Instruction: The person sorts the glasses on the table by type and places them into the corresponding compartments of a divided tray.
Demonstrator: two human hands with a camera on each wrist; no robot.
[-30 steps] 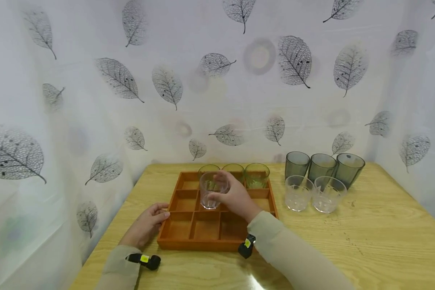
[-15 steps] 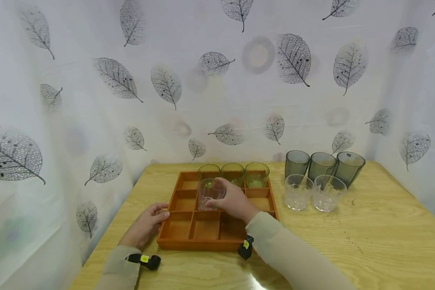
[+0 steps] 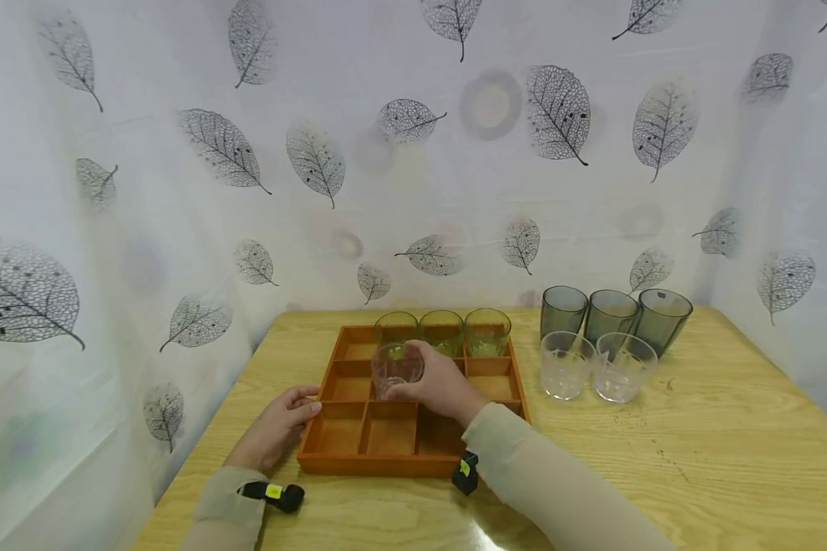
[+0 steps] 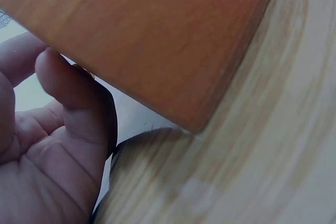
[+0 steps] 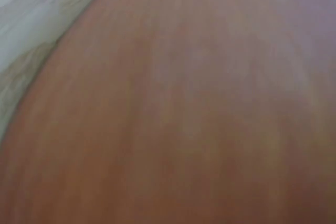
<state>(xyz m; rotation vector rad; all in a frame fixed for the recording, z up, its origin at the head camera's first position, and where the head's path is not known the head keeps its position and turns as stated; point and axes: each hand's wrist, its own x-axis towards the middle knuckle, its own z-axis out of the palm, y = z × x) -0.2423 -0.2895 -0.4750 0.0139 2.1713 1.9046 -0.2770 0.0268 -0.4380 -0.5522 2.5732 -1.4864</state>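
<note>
The right hand (image 3: 444, 386) hides bits of its glass (image 3: 391, 371) and the tray (image 3: 379, 464) below. The sleeve (image 3: 558, 474) behind it is cut off. The right wrist view is blurry.

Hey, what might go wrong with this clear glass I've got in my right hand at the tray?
The clear glass in your right hand could knock the leftmost green glass just behind it. Its base might catch on the divider in front; I can't tell if it's fully down. Your left hand, touching the compartment tray, might nudge it.
</note>
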